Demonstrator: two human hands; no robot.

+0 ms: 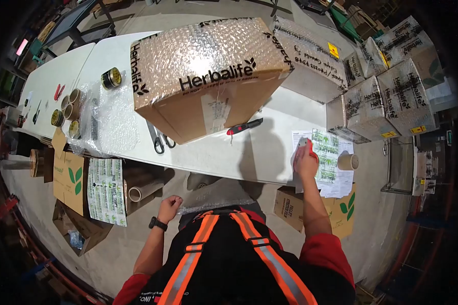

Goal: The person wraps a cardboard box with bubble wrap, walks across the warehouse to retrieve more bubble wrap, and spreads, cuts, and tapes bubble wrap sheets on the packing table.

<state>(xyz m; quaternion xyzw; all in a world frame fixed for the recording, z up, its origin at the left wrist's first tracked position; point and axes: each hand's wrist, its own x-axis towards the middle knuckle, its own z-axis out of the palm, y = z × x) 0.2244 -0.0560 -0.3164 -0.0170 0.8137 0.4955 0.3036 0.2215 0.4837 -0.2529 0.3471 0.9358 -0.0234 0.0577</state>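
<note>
Right hand (305, 157) closed around a small red tool (310, 146), its exact kind hard to make out, sits over the near right part of the white table (203, 155). Beneath and just beside it lie white papers (345, 178) and a sheet printed in green (325, 165), with a short cardboard core (347, 162) at their right side. Left hand (170, 206) is off the near edge of the table, its fingers curled toward the thumb; whether it grips anything cannot be told. It is close to a sheet of bubble wrap (219, 196) in front of the person's waist, and a black watch (158, 223) circles its wrist. Largest on the tabletop is a Herbalife carton (208, 76), partly covered in bubble wrap, with a strip of tape down its brown near face. A red and black utility knife (245, 126) lies by that face, and scissors (159, 142) lie beside the carton's left lower corner. Farther left are a roll of tape (111, 79) and clear wrapping (109, 127); to the right, more wrapped cartons (404, 99) are grouped together.
</note>
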